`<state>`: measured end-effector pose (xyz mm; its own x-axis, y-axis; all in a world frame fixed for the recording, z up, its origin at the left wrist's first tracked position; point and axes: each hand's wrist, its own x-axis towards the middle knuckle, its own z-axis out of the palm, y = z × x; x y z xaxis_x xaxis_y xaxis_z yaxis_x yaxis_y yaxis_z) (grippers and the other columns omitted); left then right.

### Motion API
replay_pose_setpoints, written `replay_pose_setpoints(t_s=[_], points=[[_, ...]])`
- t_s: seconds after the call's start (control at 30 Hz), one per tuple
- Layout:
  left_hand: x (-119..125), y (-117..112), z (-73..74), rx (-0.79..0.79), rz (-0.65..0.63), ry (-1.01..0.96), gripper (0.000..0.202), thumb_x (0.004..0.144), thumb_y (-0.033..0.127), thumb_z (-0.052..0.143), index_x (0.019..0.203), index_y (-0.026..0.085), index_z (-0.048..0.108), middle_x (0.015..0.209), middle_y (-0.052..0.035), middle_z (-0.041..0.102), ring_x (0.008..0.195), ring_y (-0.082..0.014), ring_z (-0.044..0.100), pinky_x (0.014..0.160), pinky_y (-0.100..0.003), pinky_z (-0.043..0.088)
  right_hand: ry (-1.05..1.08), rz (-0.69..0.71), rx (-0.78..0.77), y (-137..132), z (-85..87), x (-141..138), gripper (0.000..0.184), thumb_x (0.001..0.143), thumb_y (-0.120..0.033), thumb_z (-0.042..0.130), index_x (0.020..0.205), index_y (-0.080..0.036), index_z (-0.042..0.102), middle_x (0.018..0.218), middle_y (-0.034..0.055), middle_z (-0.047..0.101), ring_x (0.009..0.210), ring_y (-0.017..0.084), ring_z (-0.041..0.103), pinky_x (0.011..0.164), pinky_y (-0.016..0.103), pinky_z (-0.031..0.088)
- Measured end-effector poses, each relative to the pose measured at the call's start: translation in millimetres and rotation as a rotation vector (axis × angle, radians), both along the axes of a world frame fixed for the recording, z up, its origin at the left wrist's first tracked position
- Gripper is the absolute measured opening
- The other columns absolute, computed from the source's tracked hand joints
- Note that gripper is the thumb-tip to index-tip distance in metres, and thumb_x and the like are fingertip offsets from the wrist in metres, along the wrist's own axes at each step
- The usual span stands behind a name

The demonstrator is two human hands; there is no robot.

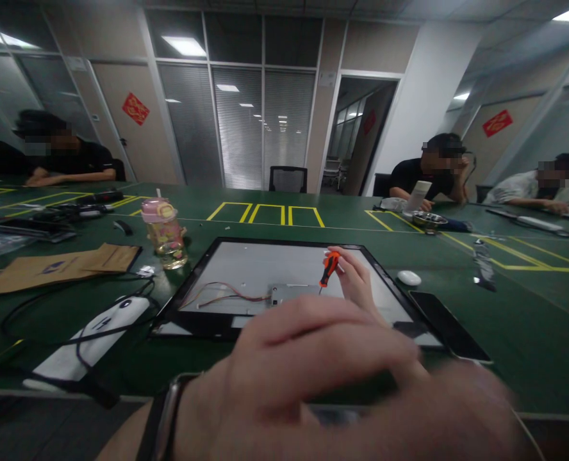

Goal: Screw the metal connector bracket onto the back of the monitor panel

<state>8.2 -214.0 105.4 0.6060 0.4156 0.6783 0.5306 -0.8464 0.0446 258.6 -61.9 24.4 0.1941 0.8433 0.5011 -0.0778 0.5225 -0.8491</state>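
My right hand (359, 278) is closed around a small orange-and-black screwdriver (330, 267). The thin shaft points down at a grey metal box (287, 294); whether its tip touches is hidden. That box sits on a flat display panel (260, 264) with a black frame, lying on the table. Thin coloured wires (227, 288) run leftward from the box. Very near the camera, my left hand (313, 358), with a dark watch (162, 416) on its wrist, covers the panel's lower part. Its fingers look bent but are blurred and partly hidden, so I cannot tell whether they hold anything.
Left of the panel are a pink-topped bottle (163, 234), a brown paper bag (58, 266) and a white power strip (92, 339) with black cables. On the right lie a white mouse (409, 278) and a black phone (450, 326). Several people sit across the green table (519, 346).
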Motion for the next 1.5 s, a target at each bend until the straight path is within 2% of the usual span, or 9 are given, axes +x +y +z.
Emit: replay_pose_setpoints(t_s=[0.1, 0.17, 0.27, 0.37, 0.57, 0.7, 1.1, 1.33, 1.5], points=[[19.6, 52.7, 11.5, 0.258, -0.053, -0.105, 0.057, 0.081, 0.02, 0.049, 0.134, 0.037, 0.036, 0.107, -0.0001, 0.065, 0.101, -0.0215, 0.058, 0.084, -0.041, 0.051, -0.013, 0.004, -0.007, -0.5, 1.3, -0.2, 0.024, 0.081, -0.034, 0.059, 0.101, -0.023, 0.068, 0.101, 0.0047, 0.068, 0.095, 0.022, 0.061, 0.088, 0.038, 0.046], [31.0, 95.9, 1.0, 0.362, -0.09, -0.061, 0.047, 0.084, 0.013, 0.045, 0.127, 0.03, 0.044, 0.103, -0.0036, 0.064, 0.093, -0.0202, 0.059, 0.081, -0.038, 0.051, -0.04, -0.008, 0.012, -0.4, 1.4, -0.4, 0.023, 0.081, -0.033, 0.06, 0.101, -0.024, 0.068, 0.101, 0.0041, 0.068, 0.096, 0.021, 0.06, 0.088, 0.037, 0.045], [32.0, 146.1, -31.5, 0.134, 0.069, -0.059, 0.03, 0.088, 0.014, 0.04, 0.113, 0.02, 0.055, 0.101, -0.0078, 0.062, 0.096, -0.0207, 0.057, 0.086, -0.038, 0.048, -0.071, -0.029, 0.06, 0.4, 0.3, -0.6, 0.022, 0.082, -0.033, 0.06, 0.1, -0.025, 0.067, 0.097, 0.0036, 0.067, 0.091, 0.02, 0.06, 0.085, 0.036, 0.046], [21.2, 169.2, -60.7, -0.157, 0.137, -0.079, 0.028, 0.091, 0.024, 0.041, 0.115, 0.019, 0.054, 0.111, -0.0083, 0.059, 0.106, -0.0211, 0.054, 0.095, -0.037, 0.043, -0.087, -0.033, 0.075, 0.9, -0.5, -0.9, 0.02, 0.082, -0.034, 0.06, 0.099, -0.025, 0.067, 0.094, 0.0032, 0.066, 0.087, 0.018, 0.059, 0.083, 0.034, 0.046], [-0.4, 184.6, -83.8, -0.632, 0.152, 0.063, 0.063, 0.081, 0.058, 0.052, 0.13, 0.019, 0.042, 0.136, -0.0109, 0.046, 0.125, -0.0281, 0.043, 0.107, -0.043, 0.032, -0.021, 0.058, 0.044, -0.5, 2.3, -1.8, 0.02, 0.08, -0.037, 0.063, 0.095, -0.024, 0.066, 0.085, 0.0024, 0.065, 0.082, 0.018, 0.061, 0.08, 0.034, 0.048], [-5.8, 190.6, -95.3, -0.889, 0.1, 0.106, 0.072, 0.074, 0.062, 0.057, 0.131, 0.02, 0.042, 0.137, -0.0104, 0.047, 0.124, -0.0294, 0.046, 0.105, -0.042, 0.036, -0.021, 0.119, 0.057, -2.2, 6.0, -2.3, 0.022, 0.084, -0.037, 0.056, 0.1, -0.024, 0.065, 0.087, 0.0038, 0.068, 0.087, 0.019, 0.063, 0.085, 0.038, 0.048], [-7.7, 194.5, -100.7, -0.937, -0.041, 0.039, 0.052, 0.072, 0.045, 0.065, 0.117, 0.022, 0.055, 0.133, -0.0033, 0.052, 0.118, -0.0254, 0.052, 0.1, -0.033, 0.042, -0.059, 0.256, 0.078, -6.9, 11.0, -3.1, 0.025, 0.085, -0.036, 0.056, 0.106, -0.025, 0.065, 0.093, 0.0049, 0.069, 0.091, 0.021, 0.065, 0.089, 0.042, 0.047], [-8.1, 198.7, -99.1, -0.986, -0.048, 0.08, 0.062, 0.065, 0.05, 0.072, 0.117, 0.021, 0.056, 0.138, -0.0087, 0.048, 0.124, -0.0263, 0.047, 0.106, -0.04, 0.036, -0.109, 0.027, 0.091, -4.6, 8.7, -3.2, 0.017, 0.074, -0.03, 0.07, 0.09, -0.026, 0.067, 0.084, 0.0007, 0.061, 0.081, 0.016, 0.061, 0.078, 0.031, 0.049], [-9.8, 201.5, -101.6, -0.991, -0.039, 0.115, 0.068, 0.062, 0.049, 0.075, 0.121, 0.022, 0.055, 0.141, -0.0081, 0.044, 0.129, -0.0276, 0.041, 0.11, -0.041, 0.03, -0.232, -0.013, 0.135, -10.3, 12.9, -4.3, 0.024, 0.087, -0.035, 0.053, 0.104, -0.026, 0.067, 0.097, 0.0046, 0.064, 0.088, 0.018, 0.062, 0.085, 0.035, 0.047]])
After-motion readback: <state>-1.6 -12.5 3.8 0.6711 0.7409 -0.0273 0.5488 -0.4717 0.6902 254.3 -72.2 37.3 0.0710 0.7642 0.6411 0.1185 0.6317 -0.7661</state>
